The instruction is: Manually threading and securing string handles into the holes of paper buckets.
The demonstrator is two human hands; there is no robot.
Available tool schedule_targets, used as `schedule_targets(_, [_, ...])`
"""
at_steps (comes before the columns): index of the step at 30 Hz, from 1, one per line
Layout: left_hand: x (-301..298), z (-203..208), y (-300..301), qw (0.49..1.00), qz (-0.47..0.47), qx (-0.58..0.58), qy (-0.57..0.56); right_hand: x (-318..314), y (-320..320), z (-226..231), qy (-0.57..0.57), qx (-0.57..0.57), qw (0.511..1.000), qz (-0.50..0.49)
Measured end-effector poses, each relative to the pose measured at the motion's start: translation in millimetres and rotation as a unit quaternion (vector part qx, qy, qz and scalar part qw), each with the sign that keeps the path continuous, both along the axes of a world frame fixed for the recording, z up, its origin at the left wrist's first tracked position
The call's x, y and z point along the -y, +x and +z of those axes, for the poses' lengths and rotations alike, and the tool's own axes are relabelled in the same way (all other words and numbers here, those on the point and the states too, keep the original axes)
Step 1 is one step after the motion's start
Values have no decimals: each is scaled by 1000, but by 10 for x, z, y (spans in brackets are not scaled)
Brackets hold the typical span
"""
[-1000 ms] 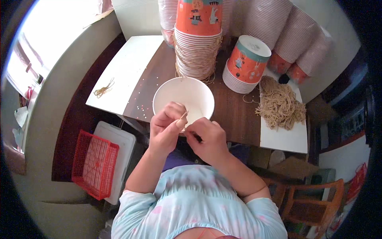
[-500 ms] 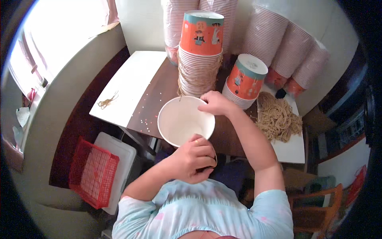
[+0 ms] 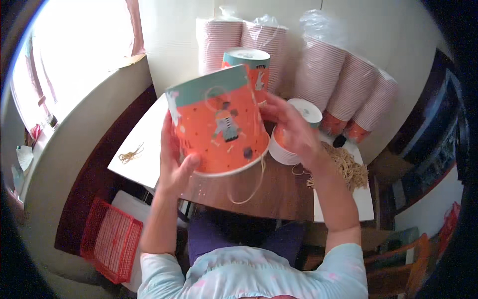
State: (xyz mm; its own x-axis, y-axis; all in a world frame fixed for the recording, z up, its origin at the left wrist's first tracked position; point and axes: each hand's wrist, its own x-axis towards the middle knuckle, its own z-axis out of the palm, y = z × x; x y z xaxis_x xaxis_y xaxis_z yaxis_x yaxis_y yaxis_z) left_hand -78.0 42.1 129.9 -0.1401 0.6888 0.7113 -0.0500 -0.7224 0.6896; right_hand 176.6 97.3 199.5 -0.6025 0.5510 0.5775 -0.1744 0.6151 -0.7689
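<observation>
A brown wooden table [image 3: 279, 194] is seen below, backed by tall ribbed stacks of paper cups [image 3: 318, 74] under clear wrap. A large orange paper bucket [image 3: 221, 124] with a teal band is held upside down above the table, a thin cord looping from its rim; threading the handle appears in hand. The left hand [image 3: 174, 167] is clasped on its side, the right hand [image 3: 291, 129] spread against its far side. A heap of tan cords [image 3: 346, 167] lies right.
</observation>
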Motion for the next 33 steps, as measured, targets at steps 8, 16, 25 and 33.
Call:
schedule_targets(8, [-1274, 1003, -73, 947, 133, -225, 187, -743, -257, 792, 63, -2, 982, -180])
schedule_targets(16, [-2186, 944, 315, 980, 70, -156, 104, -1465, -177, 672, 135, 59, 939, -311])
schedule_targets(25, [-2207, -21, 477, 969, 175, -173, -3, -1653, 16, -105, 3, 231, 922, -310])
schedule_targets(33, [-146, 214, 823, 962, -114, -248, -14, -966, 955, -418, 250, 404, 713, -516])
